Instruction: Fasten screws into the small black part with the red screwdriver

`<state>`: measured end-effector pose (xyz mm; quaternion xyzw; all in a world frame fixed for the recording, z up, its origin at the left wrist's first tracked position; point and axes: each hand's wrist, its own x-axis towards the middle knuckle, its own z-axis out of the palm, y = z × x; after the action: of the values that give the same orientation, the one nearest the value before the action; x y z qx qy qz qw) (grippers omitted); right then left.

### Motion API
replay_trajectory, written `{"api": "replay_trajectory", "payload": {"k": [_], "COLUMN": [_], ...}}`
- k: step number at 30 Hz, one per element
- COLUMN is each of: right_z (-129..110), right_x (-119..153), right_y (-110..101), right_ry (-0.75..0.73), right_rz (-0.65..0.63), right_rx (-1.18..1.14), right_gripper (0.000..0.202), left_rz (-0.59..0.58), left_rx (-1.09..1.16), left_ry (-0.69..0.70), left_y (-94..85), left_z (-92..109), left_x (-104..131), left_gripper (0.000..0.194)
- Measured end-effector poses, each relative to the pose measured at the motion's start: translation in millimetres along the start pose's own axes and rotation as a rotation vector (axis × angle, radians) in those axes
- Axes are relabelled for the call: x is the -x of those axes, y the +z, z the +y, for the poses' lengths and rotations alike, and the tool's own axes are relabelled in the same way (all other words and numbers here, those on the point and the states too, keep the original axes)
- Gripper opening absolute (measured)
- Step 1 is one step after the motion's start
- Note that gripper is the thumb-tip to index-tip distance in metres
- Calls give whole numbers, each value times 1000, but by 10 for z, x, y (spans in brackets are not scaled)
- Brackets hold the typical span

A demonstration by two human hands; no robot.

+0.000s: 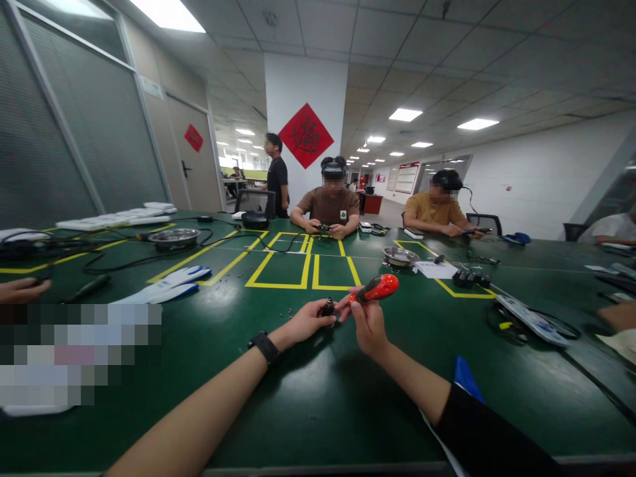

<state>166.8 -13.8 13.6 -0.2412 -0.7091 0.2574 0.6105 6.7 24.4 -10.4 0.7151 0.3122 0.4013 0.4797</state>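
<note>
Dark part pinched in left hand, fingers closed; red-and-black tool gripped in right hand, fingers curled. Both held inboard of near edge of desk.

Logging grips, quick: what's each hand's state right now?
Left hand: closed, holding a small dark part.
Right hand: closed, holding a red-handled tool.

A white pillar bearing a red diamond-shaped decoration stands beyond the green surface, which is marked with yellow lines. To the left are a pale door and a framed glass partition; a white wall runs along the right. A dark chair stands near the pillar. Bright panels light the tiled ceiling.
</note>
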Motion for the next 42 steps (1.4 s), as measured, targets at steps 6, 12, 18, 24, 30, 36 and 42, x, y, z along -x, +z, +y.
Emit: {"api": "replay_trajectory", "payload": {"k": [6, 12, 18, 24, 30, 36, 42], "right_z": [-6, -40, -85, -134, -54, -54, -102], "right_x": [-3, -59, -92, -100, -111, -105, -107], "right_y": [14, 51, 42, 18, 12, 13, 26], "right_ry": [71, 157, 164, 171, 192, 206, 219], "right_rz": [21, 58, 70, 48, 115, 149, 122], "right_rx": [-116, -290, -304, -294, -193, -235, -313], "right_gripper": [20, 24, 27, 31, 26, 18, 20], "left_rz": [42, 32, 67, 64, 45, 39, 54], "left_rx": [-31, -39, -105, -153, -118, -97, -175], "left_ry": [-4, -2, 56, 61, 32, 8, 36], "left_y": [17, 29, 46, 54, 55, 55, 43], "left_z": [-39, -40, -38, 1, -28, -43, -40], "left_x": [-9, -7, 11, 20, 3, -3, 0], "left_gripper": [21, 20, 20, 23, 28, 34, 30]}}
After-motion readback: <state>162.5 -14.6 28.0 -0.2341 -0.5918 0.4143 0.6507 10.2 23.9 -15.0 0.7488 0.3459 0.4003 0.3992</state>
